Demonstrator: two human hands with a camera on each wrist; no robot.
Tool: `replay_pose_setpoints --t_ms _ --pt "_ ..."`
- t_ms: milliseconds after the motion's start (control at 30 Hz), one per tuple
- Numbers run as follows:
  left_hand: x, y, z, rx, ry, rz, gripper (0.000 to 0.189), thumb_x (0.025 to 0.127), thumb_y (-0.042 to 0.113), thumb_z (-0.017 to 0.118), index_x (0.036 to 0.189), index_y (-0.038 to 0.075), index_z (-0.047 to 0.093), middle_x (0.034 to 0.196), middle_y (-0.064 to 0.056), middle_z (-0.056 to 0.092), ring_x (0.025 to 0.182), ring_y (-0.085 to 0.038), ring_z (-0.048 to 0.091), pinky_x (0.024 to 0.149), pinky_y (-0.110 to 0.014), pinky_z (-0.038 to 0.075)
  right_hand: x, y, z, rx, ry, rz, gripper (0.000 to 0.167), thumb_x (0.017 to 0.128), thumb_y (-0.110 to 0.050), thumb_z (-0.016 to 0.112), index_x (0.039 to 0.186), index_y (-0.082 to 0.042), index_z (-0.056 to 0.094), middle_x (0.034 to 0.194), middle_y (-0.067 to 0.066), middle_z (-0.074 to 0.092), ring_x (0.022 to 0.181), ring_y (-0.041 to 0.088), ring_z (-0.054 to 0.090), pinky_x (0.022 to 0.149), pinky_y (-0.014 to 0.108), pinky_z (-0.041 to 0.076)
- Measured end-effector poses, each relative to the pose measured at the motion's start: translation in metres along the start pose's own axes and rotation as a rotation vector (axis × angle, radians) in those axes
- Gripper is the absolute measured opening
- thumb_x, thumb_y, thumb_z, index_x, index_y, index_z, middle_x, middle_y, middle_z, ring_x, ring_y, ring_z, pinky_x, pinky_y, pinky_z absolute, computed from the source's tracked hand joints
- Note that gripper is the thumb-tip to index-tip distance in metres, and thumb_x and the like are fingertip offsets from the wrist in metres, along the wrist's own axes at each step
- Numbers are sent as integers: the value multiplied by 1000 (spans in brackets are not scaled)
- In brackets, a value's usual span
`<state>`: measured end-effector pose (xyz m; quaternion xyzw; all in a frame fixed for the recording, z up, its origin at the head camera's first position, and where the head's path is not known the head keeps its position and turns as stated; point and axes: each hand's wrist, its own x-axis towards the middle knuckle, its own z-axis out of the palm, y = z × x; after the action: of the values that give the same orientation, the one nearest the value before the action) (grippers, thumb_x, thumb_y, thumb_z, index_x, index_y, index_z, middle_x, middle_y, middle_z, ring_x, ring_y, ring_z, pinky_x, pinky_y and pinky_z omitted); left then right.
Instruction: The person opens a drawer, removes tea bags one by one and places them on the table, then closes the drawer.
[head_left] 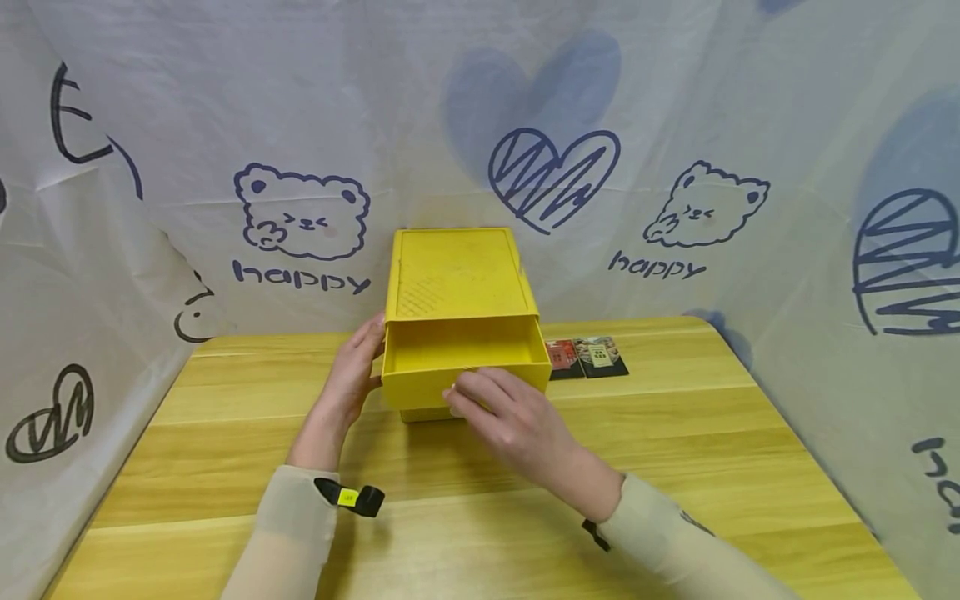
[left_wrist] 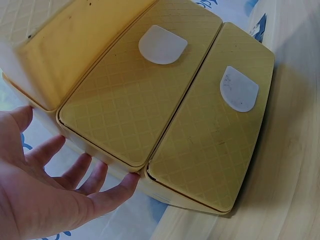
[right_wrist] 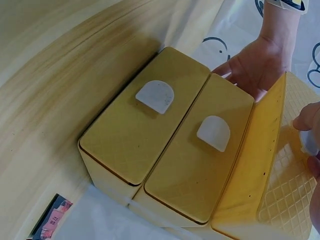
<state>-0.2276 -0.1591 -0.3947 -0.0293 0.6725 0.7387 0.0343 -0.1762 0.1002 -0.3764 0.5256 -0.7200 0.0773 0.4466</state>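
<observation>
A yellow drawer cabinet (head_left: pixel 461 271) stands on the table with its top drawer (head_left: pixel 420 390) pulled out. My right hand (head_left: pixel 517 421) is at the front of that drawer. In the right wrist view, its thumb and fingers pinch the drawer's white handle (right_wrist: pixel 309 143). Two lower drawers, the middle one (left_wrist: pixel 117 97) and the bottom one (left_wrist: pixel 205 135), sit closed, each with a white rounded handle. My left hand (head_left: pixel 352 375) rests its spread fingertips along the cabinet's left side, as the left wrist view shows.
Two small dark printed packets or cards, one with red (head_left: pixel 562 358) and one with a pale label (head_left: pixel 602 356), lie right of the cabinet. The wooden table (head_left: pixel 712 442) ends at a white printed cloth (head_left: pixel 427 108) behind and at both sides.
</observation>
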Motion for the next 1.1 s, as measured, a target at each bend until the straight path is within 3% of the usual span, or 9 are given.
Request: replay_pose_setpoints --t_ms 267,533,1100 --pt "0 0 0 -7 -4 -8 64 110 50 43 165 20 30 172 -6 24 155 -35 26 120 -68 27 1 6 5 9 -27 22 20 105 -5 61 117 -2 76 115 10 67 103 23 63 98 27 55" --pt "0 0 0 -11 -12 -7 63 111 48 42 165 19 30 172 -7 24 155 -35 25 119 -71 24 3 13 12 -16 -33 24 29 90 -2 80 119 -2 75 116 11 66 102 23 63 96 27 56" --pt "1 -1 0 -29 -1 -1 62 111 48 42 164 16 33 171 -7 26 153 -35 28 117 -69 31 8 24 26 -17 -22 58 27 90 2 77 117 -3 75 116 10 64 101 24 61 90 27 57"
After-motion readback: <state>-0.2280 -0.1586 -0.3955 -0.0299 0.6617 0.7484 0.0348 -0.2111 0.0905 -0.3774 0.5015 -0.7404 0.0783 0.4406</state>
